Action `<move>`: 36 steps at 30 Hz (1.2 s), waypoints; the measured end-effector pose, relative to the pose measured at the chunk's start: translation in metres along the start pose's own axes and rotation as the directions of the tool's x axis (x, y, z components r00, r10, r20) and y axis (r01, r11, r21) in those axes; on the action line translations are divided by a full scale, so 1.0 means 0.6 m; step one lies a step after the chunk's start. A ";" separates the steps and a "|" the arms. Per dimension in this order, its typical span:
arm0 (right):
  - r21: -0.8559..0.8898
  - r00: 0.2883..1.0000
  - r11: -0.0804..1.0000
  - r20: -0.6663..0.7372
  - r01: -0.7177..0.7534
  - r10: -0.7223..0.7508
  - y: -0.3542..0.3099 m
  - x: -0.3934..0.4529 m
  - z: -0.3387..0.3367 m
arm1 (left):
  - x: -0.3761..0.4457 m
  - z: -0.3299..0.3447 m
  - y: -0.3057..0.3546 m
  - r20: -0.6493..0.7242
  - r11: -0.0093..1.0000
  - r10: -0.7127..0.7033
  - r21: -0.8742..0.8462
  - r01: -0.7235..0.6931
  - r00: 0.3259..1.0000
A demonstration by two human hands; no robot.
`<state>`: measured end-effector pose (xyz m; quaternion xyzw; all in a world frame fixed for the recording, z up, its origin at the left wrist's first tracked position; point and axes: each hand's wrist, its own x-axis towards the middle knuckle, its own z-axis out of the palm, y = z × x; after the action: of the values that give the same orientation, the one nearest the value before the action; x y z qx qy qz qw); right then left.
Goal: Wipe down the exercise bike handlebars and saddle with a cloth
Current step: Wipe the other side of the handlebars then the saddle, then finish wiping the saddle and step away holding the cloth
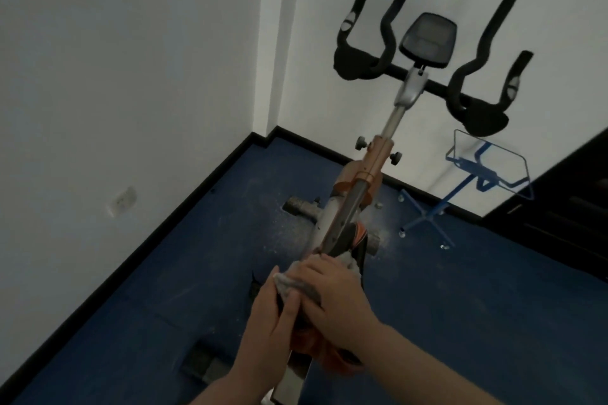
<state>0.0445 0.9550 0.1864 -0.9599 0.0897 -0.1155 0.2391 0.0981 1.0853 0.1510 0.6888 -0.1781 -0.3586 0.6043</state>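
An exercise bike stands in a room corner, its orange-and-grey frame (348, 204) running from me up to the black handlebars (388, 52) and a small console (429, 39). Both my hands sit low on the frame near me. My left hand (266, 322) and my right hand (339, 302) are wrapped around a pale grey cloth (289, 283), which is pressed around the frame. The cloth shows only between my fingers. The saddle is hidden; I cannot pick it out under my hands.
White walls close in on the left and behind the bike. A blue wire stand (477, 181) is at the right of the bike on the dusty blue floor (164, 289). A dark door or cabinet (566, 194) fills the right edge. A wall socket (123, 200) sits low left.
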 end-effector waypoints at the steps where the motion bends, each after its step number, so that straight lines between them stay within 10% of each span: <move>1: 0.008 0.997 1.000 0.072 0.020 -0.020 0.017 0.011 -0.006 | 0.006 0.003 0.000 -0.016 0.999 -0.001 0.038 0.002 1.000; 6: -0.172 0.975 0.984 0.221 0.054 -0.015 0.104 0.058 -0.041 | 0.038 0.007 0.011 -0.011 0.901 0.195 0.398 -0.174 0.981; 10: -0.154 0.988 0.976 -0.009 -0.151 0.152 0.151 0.068 -0.028 | 0.052 0.004 0.021 0.110 0.796 0.280 0.529 -0.295 0.954; 13: 0.276 0.796 0.831 -0.257 -0.482 0.548 0.140 0.053 -0.008 | 0.052 0.000 0.019 0.117 0.847 0.269 0.444 -0.292 0.956; 17: 0.639 0.554 0.522 -0.174 -0.566 0.814 0.091 0.003 -0.005 | 0.047 -0.002 0.026 0.130 0.887 0.251 0.365 -0.282 0.959; 24: 0.543 0.432 0.473 -0.211 -0.694 0.877 -0.025 -0.109 -0.001 | 0.046 -0.018 0.035 0.238 0.917 0.131 0.339 -0.209 0.962; 32: 0.638 0.023 0.321 -0.429 -0.700 0.903 -0.121 -0.113 0.071 | 0.046 -0.019 0.038 0.310 0.863 0.189 0.400 -0.308 0.932; 36: 0.561 0.108 0.325 -0.385 -0.761 0.917 -0.106 -0.125 0.056 | 0.051 -0.019 0.041 0.344 0.807 0.203 0.472 -0.355 0.917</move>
<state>-0.0110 1.0424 0.1747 -0.5883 0.6835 -0.2926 0.3178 0.1319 1.0673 0.1664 0.7360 -0.4518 -0.2952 0.4086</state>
